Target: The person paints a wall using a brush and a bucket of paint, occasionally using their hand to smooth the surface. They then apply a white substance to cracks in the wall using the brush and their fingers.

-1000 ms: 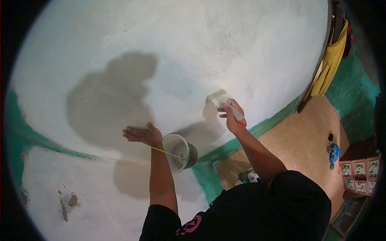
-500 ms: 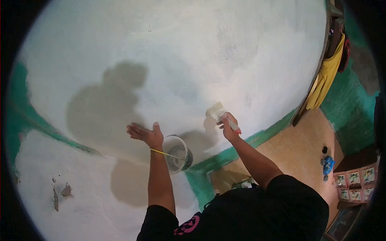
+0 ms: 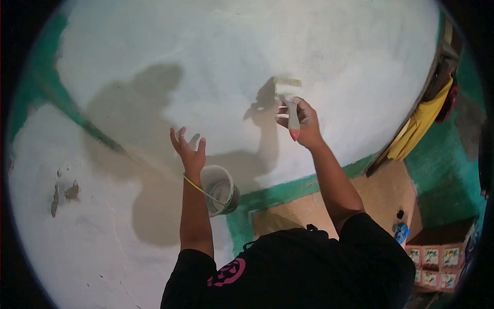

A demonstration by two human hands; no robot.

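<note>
A wide paintbrush [image 3: 293, 114] is gripped in my right hand [image 3: 307, 124], its pale bristles pointing up and the red tip of its handle pointing down. The brush overlaps the whitish wall [image 3: 350, 98] in this view. My left hand [image 3: 191, 153] is raised with its fingers spread and holds nothing. From the left wrist hangs a small bucket [image 3: 232, 200] by its yellow handle [image 3: 192, 183]. The bucket tilts beside the forearm, and its inside looks greyish white.
Green bands [image 3: 282, 191] run along the wall's lower edge and corner. At left, the adjoining white wall has chipped patches [image 3: 72, 191]. A yellow cloth [image 3: 422, 123] hangs at right. Below it lie a tan floor [image 3: 383, 188], a blue bundle [image 3: 401, 233] and a pink cabinet [image 3: 431, 256].
My right hand has moved up with the paintbrush, whose bristles now point upward instead of up-left. My left hand has turned and lifted its fingers. The whole view has shifted a little.
</note>
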